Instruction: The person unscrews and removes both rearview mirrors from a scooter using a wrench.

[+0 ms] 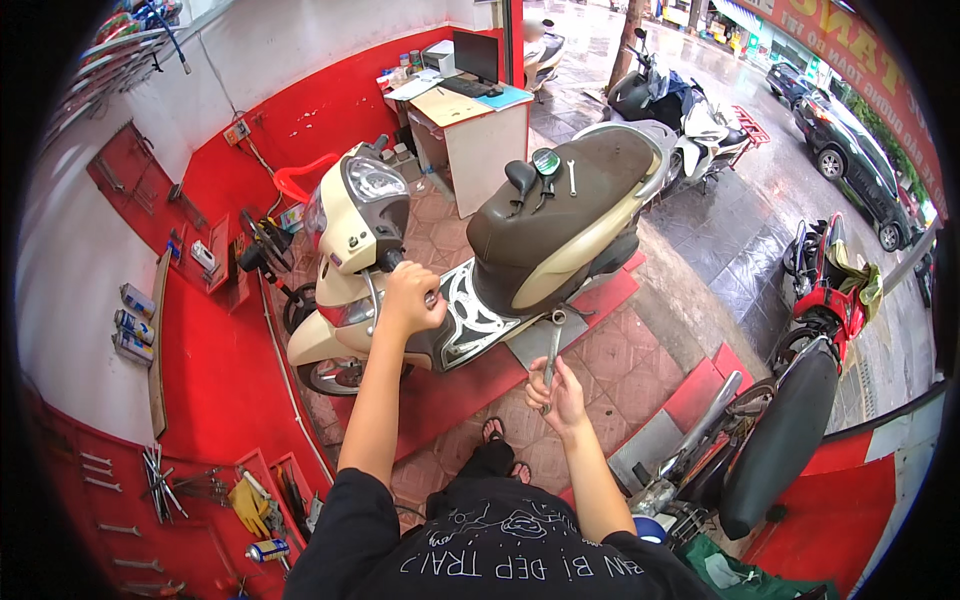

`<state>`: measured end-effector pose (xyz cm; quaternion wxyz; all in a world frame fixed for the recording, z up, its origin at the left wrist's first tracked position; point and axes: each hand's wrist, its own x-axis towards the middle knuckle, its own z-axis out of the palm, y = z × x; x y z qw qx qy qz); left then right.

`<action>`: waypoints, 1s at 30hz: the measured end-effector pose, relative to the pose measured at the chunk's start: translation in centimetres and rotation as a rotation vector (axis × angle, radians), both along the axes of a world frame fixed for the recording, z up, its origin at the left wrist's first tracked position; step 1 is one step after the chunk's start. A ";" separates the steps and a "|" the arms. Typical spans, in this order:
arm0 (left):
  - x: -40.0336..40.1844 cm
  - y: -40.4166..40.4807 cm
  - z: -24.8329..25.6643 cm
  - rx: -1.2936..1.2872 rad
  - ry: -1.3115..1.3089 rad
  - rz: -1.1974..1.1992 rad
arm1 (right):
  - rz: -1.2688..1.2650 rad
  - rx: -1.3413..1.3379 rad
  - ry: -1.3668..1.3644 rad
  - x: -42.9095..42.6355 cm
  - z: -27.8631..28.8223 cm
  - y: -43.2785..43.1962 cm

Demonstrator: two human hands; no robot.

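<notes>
A cream and brown motor scooter point(352, 277) stands in front of me, its front wheel to the left. My left hand point(412, 298) is closed beside the handlebar's near grip, with the end of a small metal object showing in the fist; what it is I cannot tell. My right hand point(553, 394) holds a metal wrench point(556, 341) upright, ring end up, near the scooter's footboard point(476, 319). On the brown seat point(600, 165) lie two rear-view mirrors point(546, 161) and a small combination wrench point(572, 178).
A desk point(480, 142) with a monitor stands behind the scooter. Another motorcycle point(784, 435) is close on my right. Tools and spray cans point(135, 326) line the red and white wall at left. Parked motorbikes point(705, 135) stand outside on wet paving.
</notes>
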<state>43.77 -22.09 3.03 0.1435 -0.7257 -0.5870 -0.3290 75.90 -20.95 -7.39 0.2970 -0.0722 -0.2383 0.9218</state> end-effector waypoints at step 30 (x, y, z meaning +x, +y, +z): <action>10.2 20.1 -2.2 -0.470 -0.668 0.355 | 0.005 0.023 -0.355 2.0 -2.4 28.7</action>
